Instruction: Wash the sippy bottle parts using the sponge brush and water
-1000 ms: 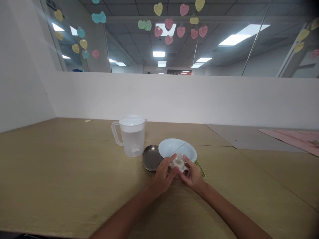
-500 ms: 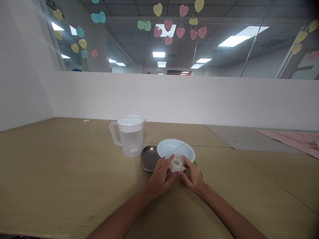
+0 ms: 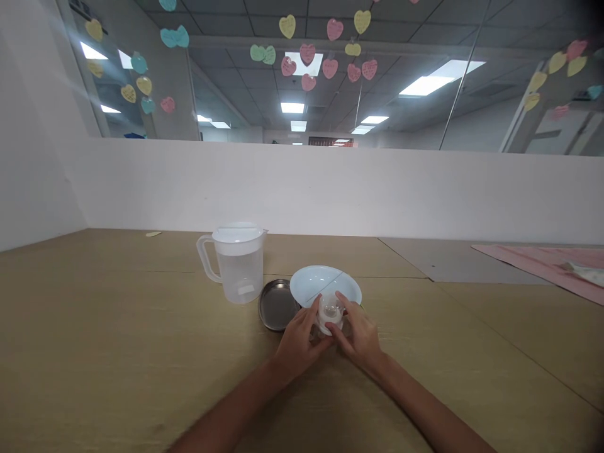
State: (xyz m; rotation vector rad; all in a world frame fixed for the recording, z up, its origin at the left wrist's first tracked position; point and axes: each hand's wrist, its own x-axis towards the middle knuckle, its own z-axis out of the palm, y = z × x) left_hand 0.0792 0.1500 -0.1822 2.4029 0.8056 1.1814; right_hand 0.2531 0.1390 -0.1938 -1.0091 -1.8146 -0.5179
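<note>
Both hands close around a small baby bottle [image 3: 331, 312] with a white collar and a clear top, near the middle of the table. My left hand [image 3: 298, 340] grips its left side, fingertips up by the top and thumb low in front. On the other side, my right hand [image 3: 362, 333] has its fingers at the upper right and its thumb across the front of the collar. The bottle's lower body is mostly hidden by my hands. Right behind it lies a pale blue bowl [image 3: 325, 281]. A round dark metal dish [image 3: 277, 306] sits left of the bowl.
A translucent lidded pitcher [image 3: 241, 270] stands at the back left, its handle to the left. A pink cloth [image 3: 533, 261] lies on the far right, near a grey board [image 3: 425, 258]. A white wall [image 3: 283, 185] with a window above bounds the table [image 3: 117, 340].
The view has swung slightly right. My right thumb has shifted across the front of the collar, and the white piece that stuck out on the bottle's right is now out of sight.
</note>
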